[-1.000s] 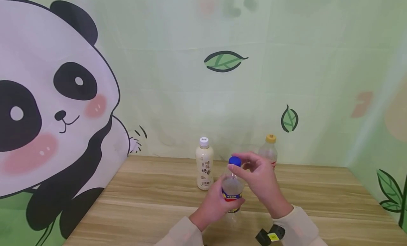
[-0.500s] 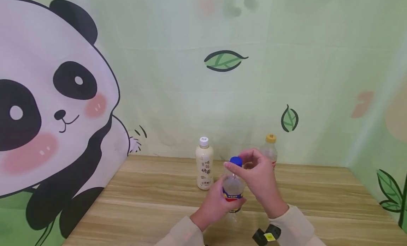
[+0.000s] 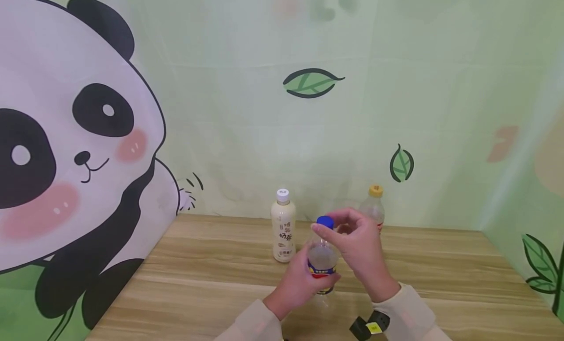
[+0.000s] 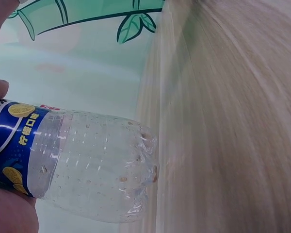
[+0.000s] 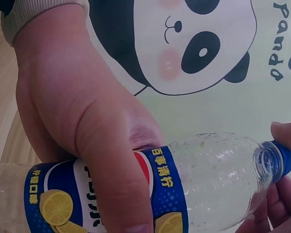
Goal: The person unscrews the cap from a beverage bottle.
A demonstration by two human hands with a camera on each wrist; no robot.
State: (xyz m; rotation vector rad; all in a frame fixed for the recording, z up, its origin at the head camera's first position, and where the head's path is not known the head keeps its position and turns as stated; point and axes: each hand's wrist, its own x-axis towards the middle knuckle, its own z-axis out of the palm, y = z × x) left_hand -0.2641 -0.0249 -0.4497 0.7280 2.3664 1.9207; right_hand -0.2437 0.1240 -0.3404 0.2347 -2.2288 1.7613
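In the head view my left hand [image 3: 294, 282] grips a clear plastic soda bottle [image 3: 323, 257] round its blue label, and the bottle stands roughly upright. Lemon slices are printed on the label [image 5: 58, 206], and droplets cling inside the clear wall [image 4: 94, 160]. At its top is a blue bottle cap [image 3: 325, 222], seated on the neck. My right hand [image 3: 362, 248] pinches this cap between thumb and fingers; in the right wrist view the thumb [image 5: 287, 136] lies on one side of it and fingers on the other. Whether the bottle's base touches the table is unclear.
A cream bottle with a white cap [image 3: 283, 228] stands behind to the left. Another clear bottle with a yellow cap [image 3: 374, 206] is partly hidden behind my right hand. The wooden table [image 3: 211, 272] meets a printed panda backdrop [image 3: 246, 135].
The right hand's fingers shift about the blue cap: they draw slightly off to the right, then come back against it. The left hand keeps its grip on the bottle.
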